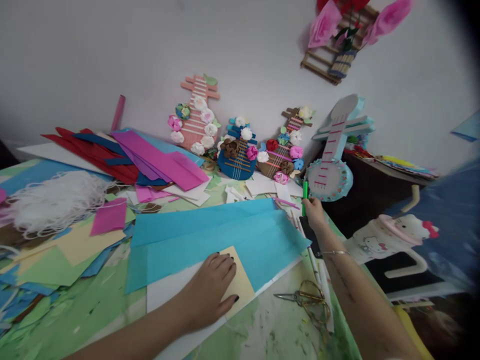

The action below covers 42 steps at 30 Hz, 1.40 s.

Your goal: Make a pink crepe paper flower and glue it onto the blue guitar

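Observation:
My left hand [217, 280] lies flat, fingers spread a little, on a cream square of paper [240, 280]. Under that square are a white sheet [165, 295] and a large folded sheet of turquoise paper [210, 227]. Reaching to the table's right side, my right hand [315, 212] pinches a slim bright green pen-shaped tool [305, 192], which stands roughly upright; its exact kind is unclear. Below that hand rests a dark flat object [311, 237], partly hidden by the wrist. Gold-handled scissors [303, 297] lie near the right edge of the table.
Coloured paper strips [161, 155], white string [60, 200] and paper scraps [67, 255] cover the left side. Flower-decorated paper instruments [236, 162] lean on the wall. A blue-and-grey banjo-like model [328, 175] stands at right, near a tumbler [375, 237] beyond the table edge.

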Available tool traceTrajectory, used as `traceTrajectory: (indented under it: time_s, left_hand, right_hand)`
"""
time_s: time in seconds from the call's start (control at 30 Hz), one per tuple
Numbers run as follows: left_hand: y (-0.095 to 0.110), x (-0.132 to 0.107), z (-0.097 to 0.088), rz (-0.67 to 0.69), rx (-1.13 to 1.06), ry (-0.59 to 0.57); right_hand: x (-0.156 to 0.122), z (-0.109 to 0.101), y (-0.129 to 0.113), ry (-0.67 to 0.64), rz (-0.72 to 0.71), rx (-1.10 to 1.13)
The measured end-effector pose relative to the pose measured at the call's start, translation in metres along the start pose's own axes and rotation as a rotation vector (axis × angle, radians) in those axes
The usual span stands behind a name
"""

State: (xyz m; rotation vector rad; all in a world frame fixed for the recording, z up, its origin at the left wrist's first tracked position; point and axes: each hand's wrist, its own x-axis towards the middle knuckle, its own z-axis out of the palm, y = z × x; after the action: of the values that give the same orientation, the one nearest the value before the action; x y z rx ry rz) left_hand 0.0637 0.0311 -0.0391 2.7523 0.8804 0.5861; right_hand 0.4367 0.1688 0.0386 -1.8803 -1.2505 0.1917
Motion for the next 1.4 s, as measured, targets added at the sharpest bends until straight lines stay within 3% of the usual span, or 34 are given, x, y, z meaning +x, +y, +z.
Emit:
traceTrajectory:
  time_s: [0.13,0.3,0.37,0.47,0.57,0.67,0.87,1.4]
  left_hand:
    - [0.0,0.0,0.002,0.002,0.004,0.03]
    - [0.0,0.0,0.002,0.002,0.021,0.02]
    - [0.0,0.001,0.002,0.01,0.032,0.004]
    - [0.0,0.001,0.001,0.019,0.044,-0.007]
    - [0.0,0.001,0.0,0.023,0.042,-0.001]
    - [0.001,0.002,-0.003,0.028,0.032,0.003]
    - [0.0,0.001,-0.001,0.027,0.026,0.018]
    - [-0.001,0.001,0.003,0.013,0.032,0.001]
  right_hand:
    - [-0.032,-0.017,-0.02,0.008,0.046,0.41]
    - [-0.09,-0.027,-0.053,-0.206,0.082,0.728]
    - [-0.114,-0.021,-0.062,-0.312,0.13,0.808]
    - [-0.146,-0.006,-0.069,-0.549,0.339,1.017]
    - [-0.167,0.01,-0.071,-0.617,0.442,1.021]
    - [-0.178,0.019,-0.073,-0.631,0.436,1.026]
    - [-0.189,0.02,-0.081,-0.675,0.292,1.119]
    - [-0.206,0.016,-0.078,-0.879,0.22,1.104]
